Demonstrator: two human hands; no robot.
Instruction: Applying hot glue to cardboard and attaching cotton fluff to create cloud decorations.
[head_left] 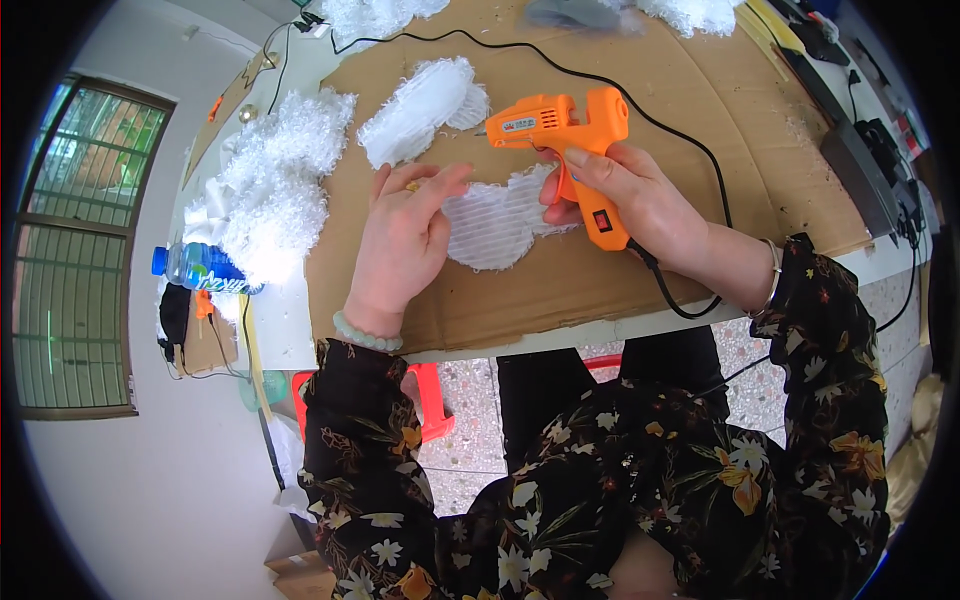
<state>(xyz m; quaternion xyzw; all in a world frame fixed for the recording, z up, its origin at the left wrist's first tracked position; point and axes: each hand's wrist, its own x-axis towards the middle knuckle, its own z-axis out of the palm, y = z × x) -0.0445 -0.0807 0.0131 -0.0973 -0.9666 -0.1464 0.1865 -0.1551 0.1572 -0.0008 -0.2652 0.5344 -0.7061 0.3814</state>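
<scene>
My right hand (660, 205) is closed around the handle of an orange hot glue gun (601, 185). Its nozzle points left over the table, and a black cord trails from the base of the grip. Below the nozzle lies a flat white piece of ribbed, fluffy fabric (490, 228) with ragged edges. My left hand (402, 245) is at the fabric's left edge, fingers stretched and apart; I see nothing held in it. Just beyond my left fingers rests a second, thicker white fluffy piece (420, 110).
Brown cardboard (690, 90) covers most of the white table. A heap of white fluffy pieces (285, 170) lies left, beside a blue-capped plastic bottle (205, 268). The gun's black cord (722, 185) loops across the cardboard. A red stool (430, 400) stands under the near edge.
</scene>
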